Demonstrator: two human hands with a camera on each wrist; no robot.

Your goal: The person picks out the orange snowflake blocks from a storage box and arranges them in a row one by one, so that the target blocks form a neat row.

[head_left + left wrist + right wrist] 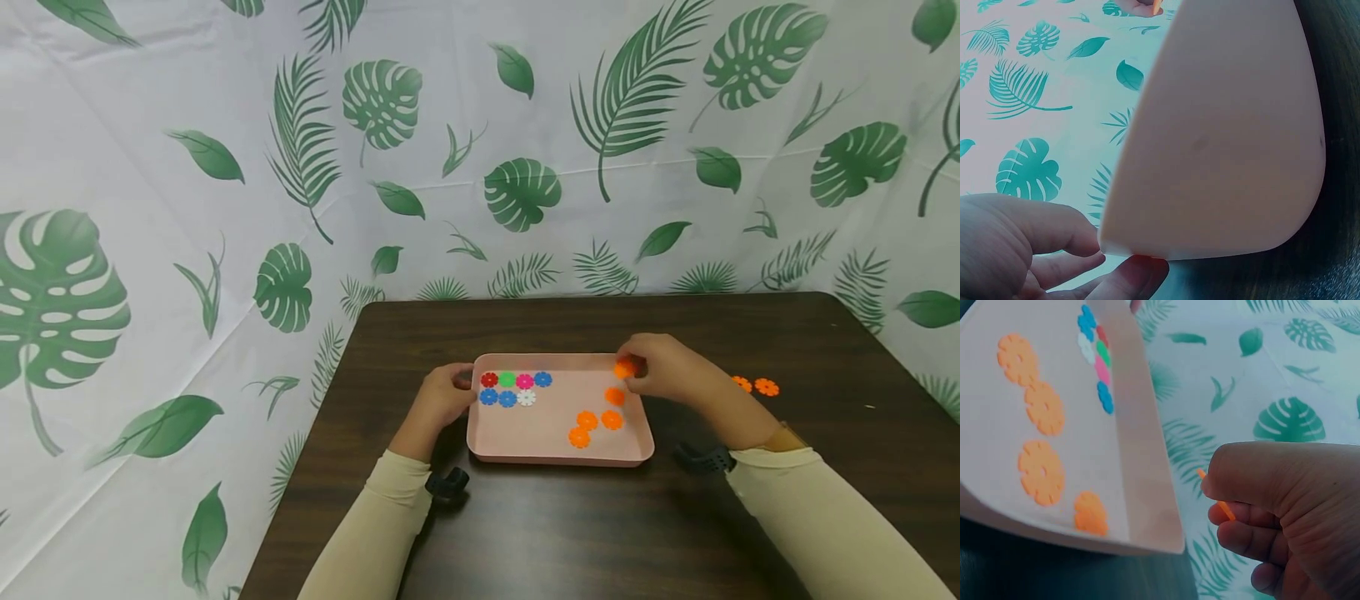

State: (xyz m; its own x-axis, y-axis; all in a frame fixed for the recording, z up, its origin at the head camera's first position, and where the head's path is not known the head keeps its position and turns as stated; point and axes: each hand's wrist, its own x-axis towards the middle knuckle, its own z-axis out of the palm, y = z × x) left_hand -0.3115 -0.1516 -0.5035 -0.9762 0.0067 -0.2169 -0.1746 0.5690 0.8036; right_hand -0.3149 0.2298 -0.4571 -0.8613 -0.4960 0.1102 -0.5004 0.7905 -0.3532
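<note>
A shallow pink tray (555, 450) lies on the dark table. My left hand (444, 393) grips its left rim, thumb and fingers on either side of the wall (1222, 144). Between thumb and fingers, my right hand (660, 367) pinches an orange notched disc (625, 368) above the tray's far right corner; in the right wrist view the disc (1225, 509) shows edge-on. Several orange discs (587, 421) lie in the tray's right half. At its far left sit a red disc (489, 380), a green disc (507, 379), a pink disc (525, 381), a white disc (527, 398) and several blue discs (507, 399).
Two more orange discs (767, 387) lie on the dark wooden table (562, 533), right of the tray and beyond my right forearm. Behind the table hangs a white cloth (450, 233) printed with green leaves. Dark straps (447, 483) circle both wrists.
</note>
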